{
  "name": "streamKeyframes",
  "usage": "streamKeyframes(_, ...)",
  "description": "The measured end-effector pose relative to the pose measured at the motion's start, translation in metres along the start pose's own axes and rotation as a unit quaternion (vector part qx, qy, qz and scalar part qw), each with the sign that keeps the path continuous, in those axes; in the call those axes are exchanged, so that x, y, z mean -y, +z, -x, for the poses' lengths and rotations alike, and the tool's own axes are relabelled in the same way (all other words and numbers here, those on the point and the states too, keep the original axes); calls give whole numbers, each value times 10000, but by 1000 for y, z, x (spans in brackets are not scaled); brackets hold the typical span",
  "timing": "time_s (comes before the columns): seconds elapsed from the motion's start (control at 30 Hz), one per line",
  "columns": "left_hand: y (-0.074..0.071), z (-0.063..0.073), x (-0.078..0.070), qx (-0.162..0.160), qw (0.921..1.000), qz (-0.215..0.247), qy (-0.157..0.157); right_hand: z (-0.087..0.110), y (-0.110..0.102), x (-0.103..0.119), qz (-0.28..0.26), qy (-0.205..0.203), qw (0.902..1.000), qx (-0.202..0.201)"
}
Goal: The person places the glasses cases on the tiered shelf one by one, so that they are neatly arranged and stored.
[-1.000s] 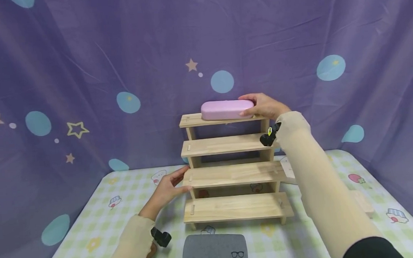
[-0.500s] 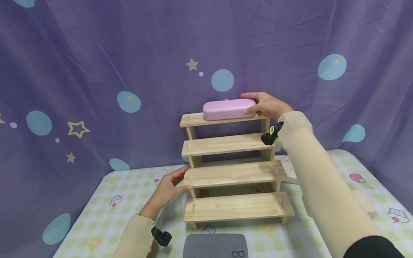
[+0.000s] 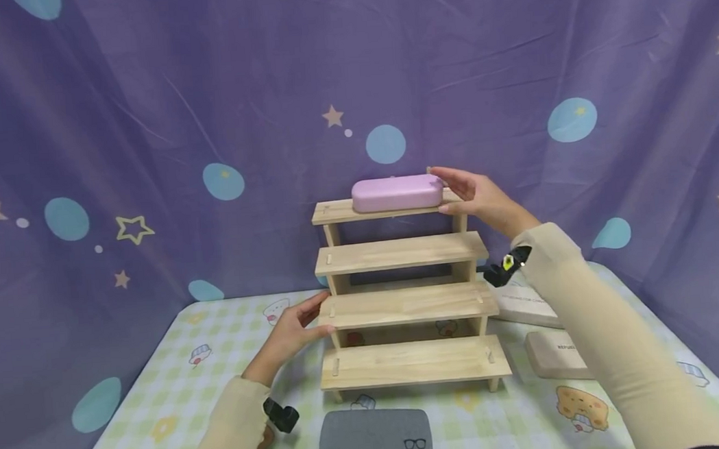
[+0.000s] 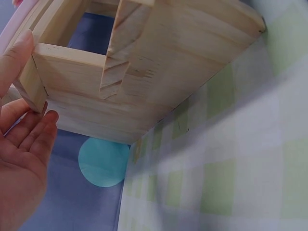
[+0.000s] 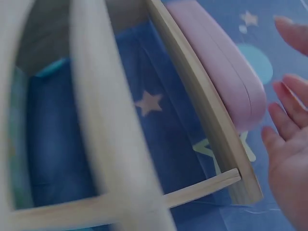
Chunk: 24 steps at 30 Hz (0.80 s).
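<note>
A pink, rounded glasses case (image 3: 397,194) lies lengthwise on the top board of a four-tier wooden shelf (image 3: 407,304). My right hand (image 3: 478,193) is just off the case's right end, fingers and thumb spread. In the right wrist view a gap shows between the fingertips (image 5: 269,134) and the pink case (image 5: 226,67). My left hand (image 3: 292,331) holds the left end of the third board from the top. In the left wrist view its thumb (image 4: 19,50) lies on one side of the board and the fingers on the other.
A grey glasses case (image 3: 372,436) with a spectacles print lies in front of the shelf. Two pale boxes, a nearer box (image 3: 556,355) and a farther box (image 3: 525,303), lie to the right, partly behind my right arm. A purple curtain (image 3: 143,128) hangs behind the table.
My right hand has let go of the pink glasses case and drawn back to the right. The case stays on the top board. My left hand has not moved.
</note>
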<state>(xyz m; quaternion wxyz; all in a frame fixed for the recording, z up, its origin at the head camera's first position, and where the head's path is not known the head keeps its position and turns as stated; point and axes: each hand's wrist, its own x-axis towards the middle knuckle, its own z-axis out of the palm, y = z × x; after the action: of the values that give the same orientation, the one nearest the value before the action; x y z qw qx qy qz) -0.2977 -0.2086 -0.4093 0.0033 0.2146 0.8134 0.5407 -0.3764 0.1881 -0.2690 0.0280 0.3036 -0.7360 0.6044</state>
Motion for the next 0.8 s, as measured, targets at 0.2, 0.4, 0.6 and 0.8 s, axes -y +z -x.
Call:
streamKeyframes(0.2, 0, 1, 1, -30, 10000, -88, 7, 53, 16, -5, 182, -384, 9983, 408)
streamKeyframes(0.4, -3, 0, -1, 27, 9999, -101, -92, 109, 52, -8, 201, -1037, 9853, 1341)
streamKeyframes(0.6, -5, 3, -2, -15, 9999, -87, -97, 147, 90, -4, -8, -1116, 9789, 1711)
streamKeyframes(0.8, -2, 1, 0, 16, 9999, -58, -149, 181, 119, -11, -688, -1132, 9728, 1901)
